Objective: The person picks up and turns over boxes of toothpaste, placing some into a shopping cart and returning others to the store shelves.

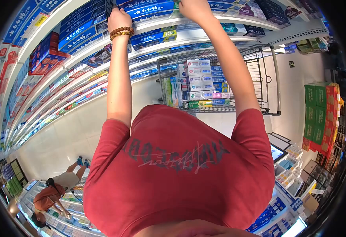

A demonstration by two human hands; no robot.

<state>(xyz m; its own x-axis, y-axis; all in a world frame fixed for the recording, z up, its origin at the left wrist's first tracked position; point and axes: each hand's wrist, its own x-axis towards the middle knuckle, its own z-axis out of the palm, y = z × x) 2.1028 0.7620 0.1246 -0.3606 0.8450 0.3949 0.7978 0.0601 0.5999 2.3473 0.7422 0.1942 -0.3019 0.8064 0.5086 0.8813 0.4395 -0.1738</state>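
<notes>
My left hand (pixel 119 19) is at the top shelf, its fingers curled by the left end of a row of blue toothpaste boxes (pixel 153 8). A brown beaded bracelet (pixel 122 33) circles that wrist. At the right end of the same row is my right hand (pixel 196 10), also closed, its fingertips partly hidden and near the frame's top edge. I cannot make out exactly what either hand grips. More blue boxes (pixel 152 38) lie on the shelf below, between my forearms. Further blue boxes (pixel 80 33) are stacked left of my left hand.
A wire shopping cart (pixel 163 63) piled with toothpaste boxes (pixel 199 81) stands below the shelf. Red boxes (pixel 48 55) fill shelves at left. Green and red cartons (pixel 317 112) are stacked at far right. Another person (pixel 48 197) stands by a display at lower left.
</notes>
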